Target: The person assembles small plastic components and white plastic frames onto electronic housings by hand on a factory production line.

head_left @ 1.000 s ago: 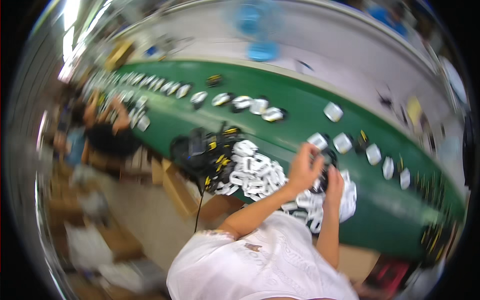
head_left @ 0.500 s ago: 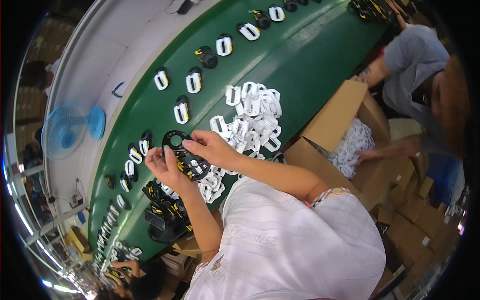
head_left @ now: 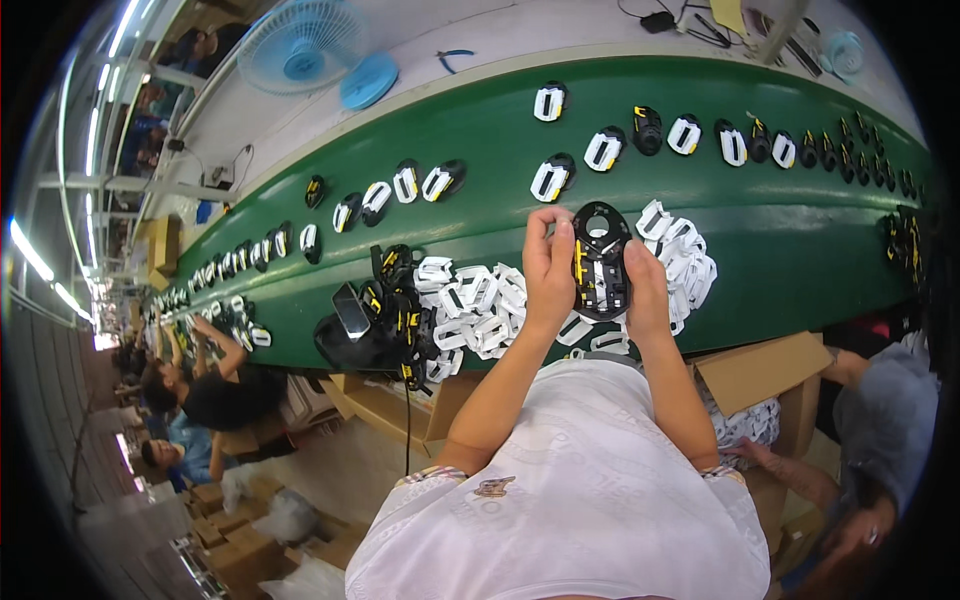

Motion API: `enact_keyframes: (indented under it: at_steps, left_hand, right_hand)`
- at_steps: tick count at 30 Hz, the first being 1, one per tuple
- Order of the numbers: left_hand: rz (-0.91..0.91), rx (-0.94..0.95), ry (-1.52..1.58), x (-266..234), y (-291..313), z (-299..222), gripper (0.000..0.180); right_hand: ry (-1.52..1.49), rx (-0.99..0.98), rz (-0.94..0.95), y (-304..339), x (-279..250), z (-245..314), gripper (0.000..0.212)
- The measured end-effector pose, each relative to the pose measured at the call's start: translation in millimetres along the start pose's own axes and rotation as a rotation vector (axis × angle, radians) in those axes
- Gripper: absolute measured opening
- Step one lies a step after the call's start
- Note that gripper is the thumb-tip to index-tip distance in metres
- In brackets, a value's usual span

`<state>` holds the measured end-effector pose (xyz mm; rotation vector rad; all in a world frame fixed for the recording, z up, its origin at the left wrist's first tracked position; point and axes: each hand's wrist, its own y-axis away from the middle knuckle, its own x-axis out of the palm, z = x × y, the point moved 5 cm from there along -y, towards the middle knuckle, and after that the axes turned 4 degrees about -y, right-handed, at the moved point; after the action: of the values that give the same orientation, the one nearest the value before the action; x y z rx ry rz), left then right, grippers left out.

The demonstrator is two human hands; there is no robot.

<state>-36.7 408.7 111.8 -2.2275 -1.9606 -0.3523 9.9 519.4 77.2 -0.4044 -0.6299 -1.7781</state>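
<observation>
Between my two hands is a black oval plastic housing (head_left: 602,262), held upright above the green work surface. A round opening shows near its top, with yellow and white parts set inside it. My left hand (head_left: 549,268) is closed on its left edge, thumb along the rim. Closed against the opposite edge is my right hand (head_left: 646,288), its fingers mostly hidden behind the piece. Loose white plastic frames (head_left: 480,305) lie piled to the left of my forearms, and another pile of white frames (head_left: 688,265) is just beyond my right hand.
Rows of black pieces with white frames (head_left: 605,150) stretch along the green conveyor belt (head_left: 800,225). Black and yellow parts (head_left: 410,320) are heaped at left. An open cardboard box (head_left: 765,375) of white pieces stands at right, beside a co-worker (head_left: 880,410). A blue fan (head_left: 300,50) stands beyond.
The view has swung round, so the belt now runs across it. Both hands still hold the black housing, now upright, with my right hand moved from its top to its right edge.
</observation>
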Motion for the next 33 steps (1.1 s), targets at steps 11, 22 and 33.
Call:
enact_keyframes:
  at_steps: [11,22,33]
  left_hand:
    - [0.066,-0.122,-0.13,-31.6,-12.0,26.2,0.027]
    - [0.276,0.13,-0.849,-100.8,-22.0,61.7,0.036]
    - [0.087,0.629,-1.855,-262.1,-183.6,153.8,0.026]
  right_hand:
    - [0.185,0.064,0.006,-16.6,-4.6,-9.2,0.026]
    - [0.153,0.69,0.073,-28.3,-25.0,-84.2,0.051]
    - [1.32,-0.343,0.058,-104.1,-73.6,-104.7,0.04]
